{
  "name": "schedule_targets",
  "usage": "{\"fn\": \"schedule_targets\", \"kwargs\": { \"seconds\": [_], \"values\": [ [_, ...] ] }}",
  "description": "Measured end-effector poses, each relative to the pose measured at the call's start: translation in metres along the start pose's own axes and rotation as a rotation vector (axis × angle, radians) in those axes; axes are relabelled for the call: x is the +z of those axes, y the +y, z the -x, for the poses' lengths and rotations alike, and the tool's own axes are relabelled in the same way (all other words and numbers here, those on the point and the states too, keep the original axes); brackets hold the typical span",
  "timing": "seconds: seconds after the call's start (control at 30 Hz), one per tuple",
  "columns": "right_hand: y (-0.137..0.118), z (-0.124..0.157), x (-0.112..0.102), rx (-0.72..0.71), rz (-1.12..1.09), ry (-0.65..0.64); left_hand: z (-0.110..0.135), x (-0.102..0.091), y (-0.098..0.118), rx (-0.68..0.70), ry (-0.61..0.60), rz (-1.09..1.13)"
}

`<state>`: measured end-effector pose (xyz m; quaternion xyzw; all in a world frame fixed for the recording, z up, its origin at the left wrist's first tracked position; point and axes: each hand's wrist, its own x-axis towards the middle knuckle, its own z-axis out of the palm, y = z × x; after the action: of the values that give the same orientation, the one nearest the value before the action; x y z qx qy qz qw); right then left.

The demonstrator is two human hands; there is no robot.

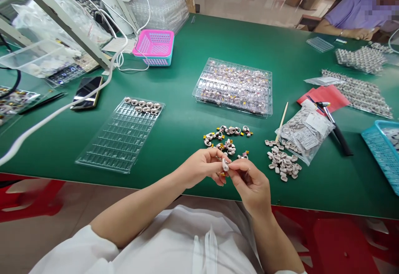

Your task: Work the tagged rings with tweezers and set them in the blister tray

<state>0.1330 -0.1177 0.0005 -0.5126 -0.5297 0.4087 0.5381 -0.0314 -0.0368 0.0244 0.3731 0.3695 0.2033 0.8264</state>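
Observation:
Near the front edge of the green table, my left hand (202, 168) pinches a small beige curved earbud part (225, 165) between thumb and fingers. My right hand (251, 184) is closed on the same part from the other side, fingertips touching it. A bit of yellow film shows just below the fingers. Behind my hands lies a loose group of similar curved earbud parts (230, 130) with yellow tabs. To the right is a pile of small beige oval shells (283, 162). On the left, a clear compartment tray (115, 137) holds several earbud parts in its far rows.
Stacked full trays (233, 87) stand mid-table. A bag of shells (307, 128), a wooden stick (283, 118), a black-handled tool (339, 137) and a blue basket (382, 149) are right. A phone (87, 92), white cable (62, 110) and pink basket (155, 43) are left. A co-worker (355, 12) sits opposite.

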Motion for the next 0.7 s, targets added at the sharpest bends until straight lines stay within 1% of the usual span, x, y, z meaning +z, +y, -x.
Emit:
{"fn": "schedule_targets", "kwargs": {
  "seconds": [0.17,0.33,0.43,0.53,0.63,0.7],
  "values": [
    [-0.009,-0.005,-0.005,-0.045,0.135,-0.075,-0.002,-0.006,0.003,-0.117,-0.071,0.027],
    [-0.012,-0.009,-0.011,-0.128,0.225,-0.161,-0.003,-0.007,0.007,-0.185,-0.104,0.015],
    [-0.013,-0.012,-0.017,-0.171,0.240,-0.233,-0.004,-0.006,0.008,-0.218,-0.110,-0.004],
    [-0.015,-0.016,-0.023,-0.213,0.287,-0.333,-0.004,-0.006,0.009,-0.250,-0.131,-0.046],
    [-0.016,-0.019,-0.024,-0.220,0.344,-0.406,-0.003,-0.007,0.008,-0.243,-0.154,-0.083],
    [-0.016,-0.019,-0.023,-0.193,0.368,-0.392,-0.002,-0.006,0.006,-0.191,-0.149,-0.101]
  ]
}}
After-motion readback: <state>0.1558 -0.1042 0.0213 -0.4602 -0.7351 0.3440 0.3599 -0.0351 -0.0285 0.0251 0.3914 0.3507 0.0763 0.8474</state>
